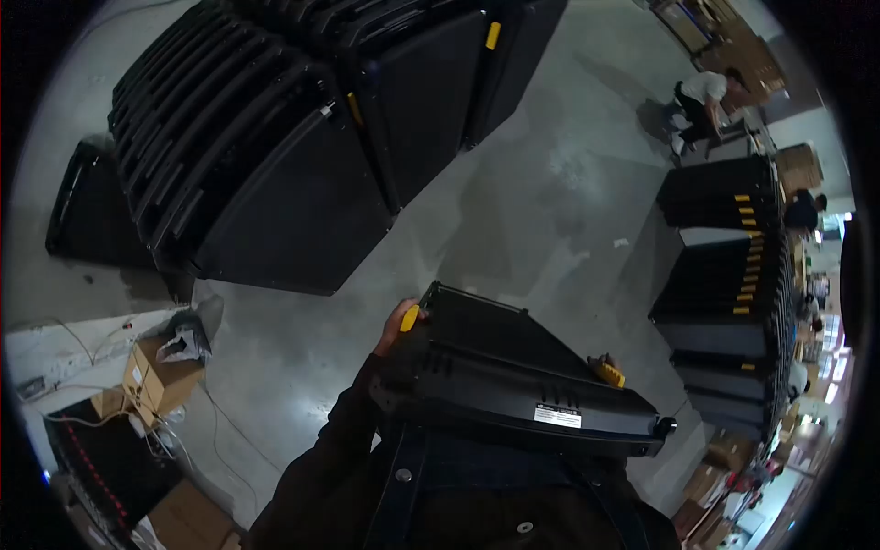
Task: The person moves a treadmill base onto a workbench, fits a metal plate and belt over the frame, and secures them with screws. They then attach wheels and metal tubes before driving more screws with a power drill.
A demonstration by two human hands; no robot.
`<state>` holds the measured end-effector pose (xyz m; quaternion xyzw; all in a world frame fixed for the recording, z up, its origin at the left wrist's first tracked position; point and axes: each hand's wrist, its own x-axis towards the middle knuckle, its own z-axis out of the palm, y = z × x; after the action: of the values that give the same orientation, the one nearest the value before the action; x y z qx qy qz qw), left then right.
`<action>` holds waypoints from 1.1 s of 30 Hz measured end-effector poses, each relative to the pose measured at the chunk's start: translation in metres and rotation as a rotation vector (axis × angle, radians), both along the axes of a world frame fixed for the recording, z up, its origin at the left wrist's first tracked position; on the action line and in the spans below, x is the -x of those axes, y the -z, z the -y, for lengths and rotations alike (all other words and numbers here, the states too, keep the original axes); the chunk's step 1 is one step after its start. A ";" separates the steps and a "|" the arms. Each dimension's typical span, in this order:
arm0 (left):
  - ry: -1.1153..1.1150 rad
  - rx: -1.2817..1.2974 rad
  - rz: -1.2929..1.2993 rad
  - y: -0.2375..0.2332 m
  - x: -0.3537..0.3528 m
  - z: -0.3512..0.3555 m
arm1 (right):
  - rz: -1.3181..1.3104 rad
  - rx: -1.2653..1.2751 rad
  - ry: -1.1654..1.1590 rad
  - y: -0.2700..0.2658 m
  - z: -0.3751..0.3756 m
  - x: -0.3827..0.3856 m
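Observation:
A large black flat panel unit [513, 344] is held up against my body, tilted, with a white label [557, 415] and slots on its near side. My left hand [396, 325] wraps round its left edge beside a yellow tag [410, 318]. At the opposite edge is my right hand [600, 361], partly hidden by the unit and next to another yellow tag [612, 375]; its visible fingers curl over that edge. A small round knob [667, 424] sticks out at the unit's near right corner.
Similar black panels stand in a tight row [293, 192] ahead on the left, and more panels [720, 275] on the right. A cardboard box [160, 376] and loose cables lie at left. A person [704, 96] bends over at the far right. Concrete floor [522, 202] runs between the rows.

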<state>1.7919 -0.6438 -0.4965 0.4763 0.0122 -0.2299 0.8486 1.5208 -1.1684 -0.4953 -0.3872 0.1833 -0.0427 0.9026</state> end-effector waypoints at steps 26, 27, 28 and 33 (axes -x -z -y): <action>-1.087 0.315 -0.555 0.059 -0.328 0.149 | -0.505 -0.128 -0.358 0.023 0.063 -0.909; -1.102 0.330 -0.540 0.055 -0.338 0.143 | -0.425 0.017 -0.452 0.008 0.050 -0.909; -1.016 0.054 -0.591 0.054 -0.344 0.138 | -0.342 0.164 -0.541 -0.006 0.038 -0.908; -0.641 -0.422 -0.529 0.041 -0.274 0.150 | -0.316 0.389 -0.490 -0.013 -0.002 -0.923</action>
<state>2.0659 -0.7942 -0.5374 0.5357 0.4215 -0.0621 0.7290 2.4441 -1.1663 -0.4828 -0.5862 0.2109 0.2017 0.7558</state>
